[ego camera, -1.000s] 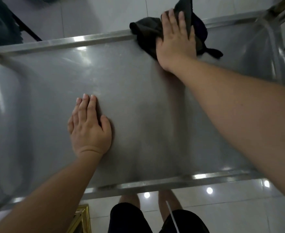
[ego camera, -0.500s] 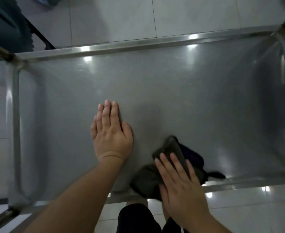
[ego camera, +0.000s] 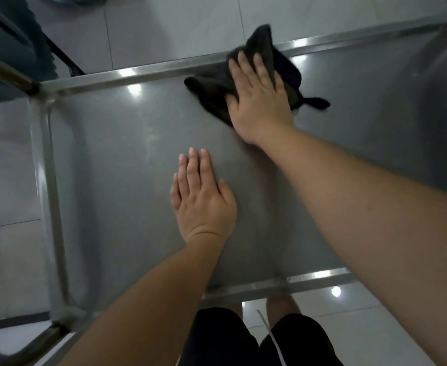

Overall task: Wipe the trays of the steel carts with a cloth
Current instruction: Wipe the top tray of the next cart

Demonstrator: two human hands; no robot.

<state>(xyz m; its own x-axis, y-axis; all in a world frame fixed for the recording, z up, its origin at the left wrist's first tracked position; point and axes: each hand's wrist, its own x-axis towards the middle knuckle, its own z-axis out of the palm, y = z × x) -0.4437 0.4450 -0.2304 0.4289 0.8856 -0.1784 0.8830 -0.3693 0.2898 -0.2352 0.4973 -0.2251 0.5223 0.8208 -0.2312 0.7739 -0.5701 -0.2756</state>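
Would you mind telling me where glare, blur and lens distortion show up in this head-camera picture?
Head view: bright ceiling-light spots glare on the tray's far rim and on the glossy floor tiles; the cloth under the right hand is smeared by motion, while the left hand, flat on the steel, looks sharper; the wide lens bows the cart's rails towards the frame edges.

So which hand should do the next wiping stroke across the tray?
Right. The right hand already presses flat on the dark cloth at the tray's far rim, while the left hand rests flat on bare steel, likely steadying the cart.
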